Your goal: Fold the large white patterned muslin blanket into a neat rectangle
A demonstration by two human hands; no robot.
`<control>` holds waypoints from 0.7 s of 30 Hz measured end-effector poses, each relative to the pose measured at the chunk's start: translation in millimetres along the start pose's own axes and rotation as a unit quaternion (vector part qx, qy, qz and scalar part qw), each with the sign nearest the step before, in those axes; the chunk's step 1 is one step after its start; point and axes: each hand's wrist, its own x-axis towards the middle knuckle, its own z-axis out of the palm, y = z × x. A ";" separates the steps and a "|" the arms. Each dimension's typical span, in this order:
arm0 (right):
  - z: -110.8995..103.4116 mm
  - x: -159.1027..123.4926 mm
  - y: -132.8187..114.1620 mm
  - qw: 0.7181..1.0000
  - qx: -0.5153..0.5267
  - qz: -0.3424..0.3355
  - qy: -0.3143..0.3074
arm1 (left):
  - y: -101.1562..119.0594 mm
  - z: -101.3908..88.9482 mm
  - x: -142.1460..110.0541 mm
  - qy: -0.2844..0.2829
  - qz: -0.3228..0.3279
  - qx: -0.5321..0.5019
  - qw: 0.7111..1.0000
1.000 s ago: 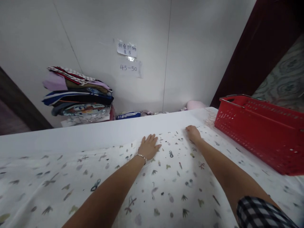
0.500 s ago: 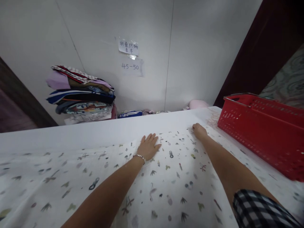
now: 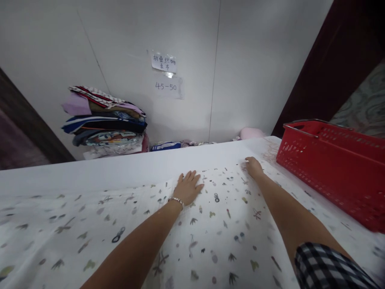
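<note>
A white cloth (image 3: 216, 233) printed with small plant-like and other motifs lies spread over the white table. My left hand (image 3: 189, 188), with a bracelet at its wrist, rests flat on the cloth near its far edge, fingers spread. Farther right, my right hand (image 3: 254, 166) is closed at the cloth's far edge, thumb and fingertips together on the fabric. Its fingertips are partly hidden by the hand itself. Some creases run across the cloth at the left.
A red plastic basket (image 3: 333, 172) with a metal handle stands at the right. Behind the table, folded fabrics (image 3: 105, 120) are stacked at the left. Paper signs (image 3: 164, 62) hang on the grey wall. A pink item (image 3: 251, 133) shows past the table's far edge (image 3: 126, 156).
The view has shifted very slightly. Both hands stay in nearly the same places on the cloth; the fingers of my right hand have moved a little.
</note>
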 end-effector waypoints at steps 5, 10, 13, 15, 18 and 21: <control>-11.9 -16.4 32.1 0.999 -0.012 0.025 0.016 | -1.1 0.7 1.1 0.013 0.007 0.002 1.000; -3.9 -19.6 42.5 0.998 -0.017 -0.013 -0.053 | 0.5 -2.7 -0.6 0.002 0.006 0.000 1.000; 0.7 -14.7 38.0 0.996 -0.018 -0.010 -0.084 | 1.0 -3.8 -0.6 0.000 0.004 0.000 1.000; -0.3 -12.6 33.2 0.995 -0.020 -0.003 -0.094 | 0.5 -3.3 0.2 0.000 0.003 0.001 1.000; -2.3 -19.7 27.9 0.995 -0.039 0.004 -0.088 | 0.0 -1.0 -0.2 -0.003 0.000 -0.005 1.000; 2.2 -41.0 34.5 0.995 -0.066 -0.014 -0.076 | 1.7 1.0 -4.3 -0.002 0.001 -0.017 1.000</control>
